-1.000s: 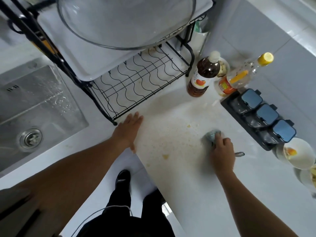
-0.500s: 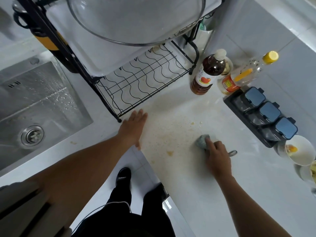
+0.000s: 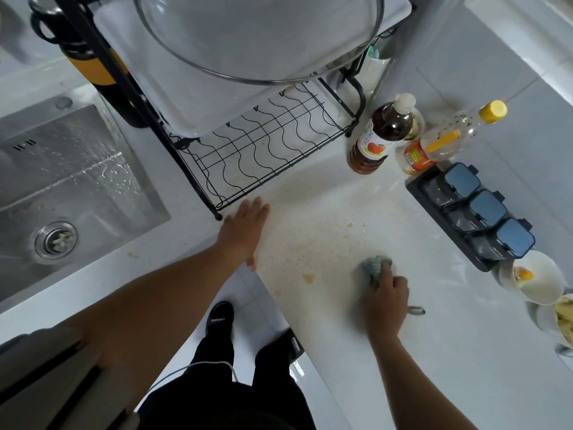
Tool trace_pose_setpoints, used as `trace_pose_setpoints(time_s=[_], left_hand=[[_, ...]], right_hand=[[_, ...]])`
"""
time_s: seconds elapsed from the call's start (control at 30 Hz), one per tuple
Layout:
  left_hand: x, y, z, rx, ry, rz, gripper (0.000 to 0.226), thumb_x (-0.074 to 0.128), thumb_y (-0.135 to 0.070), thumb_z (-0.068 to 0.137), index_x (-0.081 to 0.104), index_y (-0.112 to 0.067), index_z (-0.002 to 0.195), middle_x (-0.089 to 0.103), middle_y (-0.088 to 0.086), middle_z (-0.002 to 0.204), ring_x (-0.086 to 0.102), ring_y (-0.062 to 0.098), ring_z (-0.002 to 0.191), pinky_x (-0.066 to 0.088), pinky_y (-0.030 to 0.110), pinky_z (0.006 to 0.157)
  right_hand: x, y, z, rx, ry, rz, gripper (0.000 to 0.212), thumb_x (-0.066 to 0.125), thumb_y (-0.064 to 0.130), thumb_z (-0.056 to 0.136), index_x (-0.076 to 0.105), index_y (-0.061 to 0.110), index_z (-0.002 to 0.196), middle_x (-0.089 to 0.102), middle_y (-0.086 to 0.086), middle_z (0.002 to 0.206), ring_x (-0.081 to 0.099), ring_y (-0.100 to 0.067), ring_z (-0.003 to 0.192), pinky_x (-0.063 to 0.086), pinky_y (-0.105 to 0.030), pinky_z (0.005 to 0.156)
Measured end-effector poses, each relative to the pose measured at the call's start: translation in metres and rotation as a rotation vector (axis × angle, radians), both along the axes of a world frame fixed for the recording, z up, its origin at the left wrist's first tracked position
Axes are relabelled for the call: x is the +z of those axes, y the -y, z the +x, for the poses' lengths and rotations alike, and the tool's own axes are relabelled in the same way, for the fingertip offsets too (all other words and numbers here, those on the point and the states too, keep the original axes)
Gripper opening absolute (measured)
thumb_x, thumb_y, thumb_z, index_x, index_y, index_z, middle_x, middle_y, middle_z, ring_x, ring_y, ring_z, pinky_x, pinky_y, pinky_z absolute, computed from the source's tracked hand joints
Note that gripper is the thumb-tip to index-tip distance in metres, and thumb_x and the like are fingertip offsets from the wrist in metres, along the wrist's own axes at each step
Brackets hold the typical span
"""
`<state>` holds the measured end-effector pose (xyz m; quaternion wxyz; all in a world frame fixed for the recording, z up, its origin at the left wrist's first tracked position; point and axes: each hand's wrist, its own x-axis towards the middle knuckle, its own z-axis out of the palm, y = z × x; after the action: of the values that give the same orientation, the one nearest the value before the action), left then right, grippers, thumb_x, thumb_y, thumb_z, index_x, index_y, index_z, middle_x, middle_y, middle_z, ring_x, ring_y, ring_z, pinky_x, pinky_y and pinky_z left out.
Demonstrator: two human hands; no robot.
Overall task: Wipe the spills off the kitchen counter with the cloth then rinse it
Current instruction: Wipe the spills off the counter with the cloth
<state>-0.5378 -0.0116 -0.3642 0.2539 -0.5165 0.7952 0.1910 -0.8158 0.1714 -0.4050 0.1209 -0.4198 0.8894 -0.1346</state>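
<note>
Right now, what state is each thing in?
counter: speckled with yellowish spills.
cloth: bunched, pressed on the counter.
right hand: gripping the cloth.
left hand: open, flat on the counter.
sink: wet with droplets.
dark bottle: upright, capped.
seasoning box: lids closed.

Left hand [image 3: 245, 231] flat, palm down, fingers straight, arm extended. Right hand [image 3: 386, 297] knuckles up, fingers curled on cloth [image 3: 375, 264].

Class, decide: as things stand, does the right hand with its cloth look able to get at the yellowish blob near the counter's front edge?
Probably yes: the right hand grips the cloth beside the blob, with only speckled counter between them.
</note>
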Motion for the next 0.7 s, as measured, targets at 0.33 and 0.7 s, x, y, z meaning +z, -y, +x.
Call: trace_pose_setpoints(time_s=[0.33, 0.7], left_hand=[[-0.006, 0.000, 0.002, -0.005, -0.005, -0.018, 0.152, 0.096, -0.035, 0.057, -0.017, -0.015, 0.157, -0.022, 0.011, 0.165, -0.011, 0.035, 0.153, 0.021, 0.056, 0.120], [-0.002, 0.000, 0.002, -0.022, 0.004, -0.019, 0.151, 0.095, -0.036, 0.059, -0.018, -0.014, 0.157, -0.023, 0.011, 0.165, -0.011, 0.036, 0.153, 0.021, 0.056, 0.120]], right_hand=[[0.000, -0.018, 0.033, 0.013, 0.003, -0.007, 0.048, 0.061, 0.004, 0.088, 0.056, 0.009, 0.136, 0.053, -0.017, 0.098, 0.054, -0.038, 0.090, 0.051, -0.043, 0.064], [0.003, -0.029, 0.056, 0.228, -0.044, 0.019, 0.052, 0.065, 0.013, 0.086, 0.054, 0.012, 0.137, 0.054, -0.011, 0.096, 0.055, -0.030, 0.082, 0.053, -0.039, 0.060]])
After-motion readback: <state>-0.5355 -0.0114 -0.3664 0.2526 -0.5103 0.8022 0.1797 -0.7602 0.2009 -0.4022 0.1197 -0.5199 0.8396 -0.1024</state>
